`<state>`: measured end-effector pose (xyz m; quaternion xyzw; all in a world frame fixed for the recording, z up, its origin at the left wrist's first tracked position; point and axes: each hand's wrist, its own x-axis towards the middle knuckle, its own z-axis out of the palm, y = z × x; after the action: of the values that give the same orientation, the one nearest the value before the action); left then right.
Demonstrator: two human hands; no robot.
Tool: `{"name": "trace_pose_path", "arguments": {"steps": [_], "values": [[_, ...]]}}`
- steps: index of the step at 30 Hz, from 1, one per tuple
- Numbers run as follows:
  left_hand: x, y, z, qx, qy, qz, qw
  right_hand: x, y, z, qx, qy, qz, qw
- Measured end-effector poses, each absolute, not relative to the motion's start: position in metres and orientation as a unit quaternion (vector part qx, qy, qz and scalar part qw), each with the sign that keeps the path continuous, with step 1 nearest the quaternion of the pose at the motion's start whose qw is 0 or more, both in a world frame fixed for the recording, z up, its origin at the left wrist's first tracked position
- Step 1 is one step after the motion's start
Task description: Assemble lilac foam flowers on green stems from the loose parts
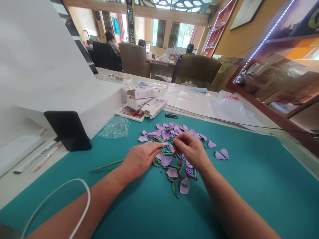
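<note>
My left hand (142, 158) is closed around a long green plastic stem (106, 166), whose thin end sticks out behind the palm toward the left. Just across from its fingertips, my right hand (190, 149) pinches thumb and forefinger together; whatever small dark piece sits there is too small to name. Beneath and beyond both hands spreads a loose pile of lilac petals (165, 161), short green stem pieces (170, 154) and small red pieces. Nearest to me lie a green leaf (174, 188) and a cupped petal (184, 186) holding tiny dark parts.
A green mat (249, 186) covers the table. To the left stand a black tablet-like panel (68, 131) and a white cable (86, 196). Crumpled clear plastic (116, 127) and opened white boxes (144, 99) lie behind. People sit at desks farther back.
</note>
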<state>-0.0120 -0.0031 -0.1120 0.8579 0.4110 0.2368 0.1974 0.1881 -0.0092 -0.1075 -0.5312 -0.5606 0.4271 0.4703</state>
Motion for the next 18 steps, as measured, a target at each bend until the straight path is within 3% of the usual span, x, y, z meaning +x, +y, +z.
{"name": "trace_pose_path", "arguments": {"steps": [18], "values": [[-0.011, -0.007, -0.105, 0.84, 0.445, 0.225, 0.213, 0.173, -0.02, -0.134, -0.499, -0.543, 0.469, 0.485]]}}
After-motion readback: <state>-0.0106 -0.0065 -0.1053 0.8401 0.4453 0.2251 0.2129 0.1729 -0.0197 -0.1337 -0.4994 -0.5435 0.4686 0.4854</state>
